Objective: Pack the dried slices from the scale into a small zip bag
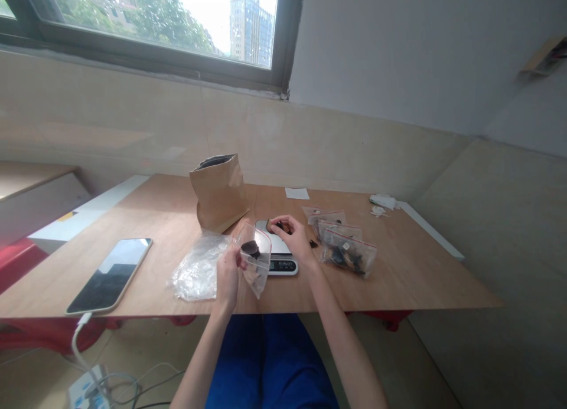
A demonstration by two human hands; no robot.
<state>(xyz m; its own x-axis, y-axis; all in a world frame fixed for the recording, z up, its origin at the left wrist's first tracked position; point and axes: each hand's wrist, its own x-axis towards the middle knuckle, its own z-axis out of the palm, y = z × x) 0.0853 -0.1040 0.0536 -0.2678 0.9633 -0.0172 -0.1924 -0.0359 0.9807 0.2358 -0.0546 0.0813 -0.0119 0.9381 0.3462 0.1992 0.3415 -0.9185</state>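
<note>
My left hand (229, 273) is closed on a clear zip bag (257, 279) with a red-lined top. A dark, curved piece (250, 248) shows at the bag, near my fingertips; whether it is inside cannot be made out. Under and behind the bag stands a white kitchen scale (290, 266) with a metal plate and a dark display panel. Over its plate, my right hand (292, 238) has its fingers pinched at some dark and brown dried pieces (280, 225). My fingers partly cover these pieces.
Several filled zip bags (348, 252) lie right of the scale, a small dark piece (313, 244) beside them. Left are crumpled clear bags (199, 267), an upright brown paper pouch (220, 193) and a charging phone (110, 276). White paper (296, 193) lies behind.
</note>
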